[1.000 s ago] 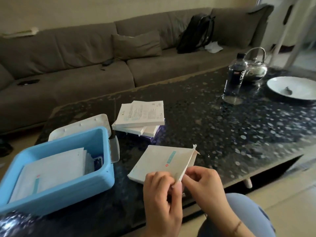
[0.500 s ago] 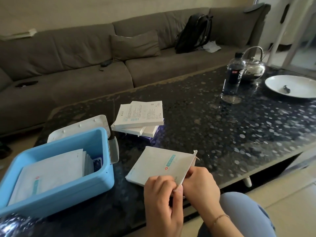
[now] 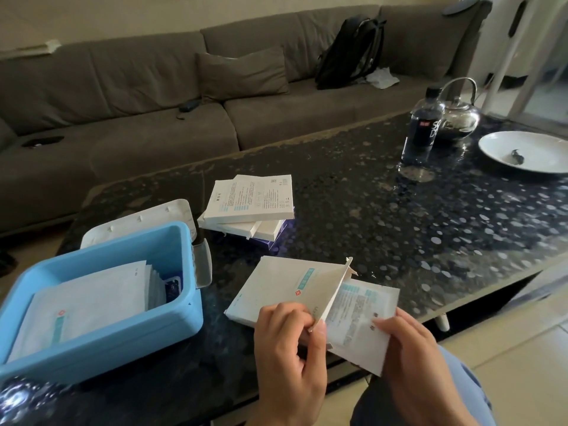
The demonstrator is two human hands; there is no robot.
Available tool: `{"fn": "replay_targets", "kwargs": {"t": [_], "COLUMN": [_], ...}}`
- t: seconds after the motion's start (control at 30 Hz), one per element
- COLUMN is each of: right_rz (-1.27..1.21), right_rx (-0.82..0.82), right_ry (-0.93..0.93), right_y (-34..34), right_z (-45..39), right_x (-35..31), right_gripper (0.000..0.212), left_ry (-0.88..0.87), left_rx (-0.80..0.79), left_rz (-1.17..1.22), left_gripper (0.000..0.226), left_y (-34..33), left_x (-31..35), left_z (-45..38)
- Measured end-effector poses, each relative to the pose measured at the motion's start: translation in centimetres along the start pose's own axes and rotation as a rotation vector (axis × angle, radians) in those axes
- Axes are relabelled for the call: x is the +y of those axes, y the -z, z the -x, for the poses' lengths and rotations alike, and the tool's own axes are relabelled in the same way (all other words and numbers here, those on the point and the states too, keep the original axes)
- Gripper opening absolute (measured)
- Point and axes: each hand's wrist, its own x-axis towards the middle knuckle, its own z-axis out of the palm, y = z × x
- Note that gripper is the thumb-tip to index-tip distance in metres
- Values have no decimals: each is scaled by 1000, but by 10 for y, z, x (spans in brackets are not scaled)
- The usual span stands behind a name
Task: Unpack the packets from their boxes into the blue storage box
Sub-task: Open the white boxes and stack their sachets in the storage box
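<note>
A dark speckled coffee table [image 3: 384, 210] stood before a grey sofa [image 3: 153, 96], bearing a water bottle [image 3: 421, 130], a metal kettle [image 3: 459, 116] and a white plate [image 3: 525, 152] at its far right. At the near edge, the left hand [image 3: 289, 358] pinched the open end of a white box [image 3: 289, 287] between thumb and curled fingers. The right hand [image 3: 412, 361] gripped a stack of packets [image 3: 362, 315] drawn partway out of that box. The blue storage box [image 3: 116, 330] sat just left, already holding packets, its white lid [image 3: 138, 219] lying behind it. Three further boxes [image 3: 249, 204] lay stacked beyond.
</note>
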Motion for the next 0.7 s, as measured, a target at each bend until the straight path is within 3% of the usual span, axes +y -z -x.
{"fn": "replay_targets", "kwargs": {"t": [0.1,0.27,0.33,0.4,0.43,0.53,0.57,0.6,0.63,0.7], "right_rz": [-234,-306,-291,-221,-161,-96,-69,-39,-7,168], "right_rx": [-3,44,34,73,96,27,-21,-103,-189,-318], "right_ry": [-95,-60,-23,0,27,157,180,214,262,372], "right_y": [10,35,48,57,59,45,37,29,20,2], "right_z": [5,11,13,18,21,40,46,50,53,59], "right_x": [-7,-14,-21,-27,-31,-43,-43,-42,-42,-42], "right_gripper": [35,24,53,85,80,17,11,21,39,61], "left_ry": [13,-33,-66,-72,-75,-241,-289,-302,-245,134], "left_rx": [-27,-111,-182,-243,-286,-371,-375,-380,-348,-331], "left_rz": [-7,-134,-204,-260,-248,-237,-232,-168,-31,232], "left_gripper": [30,24,18,27,41,80,81,78,67,34], "left_y": [-4,-10,-13,-13,-12,-20,-26,-23,-18,-3], "left_x": [0,-4,-9,-10,-3,19,25,35,47,74], "left_z": [0,7,11,15,16,20,20,17,14,1]}}
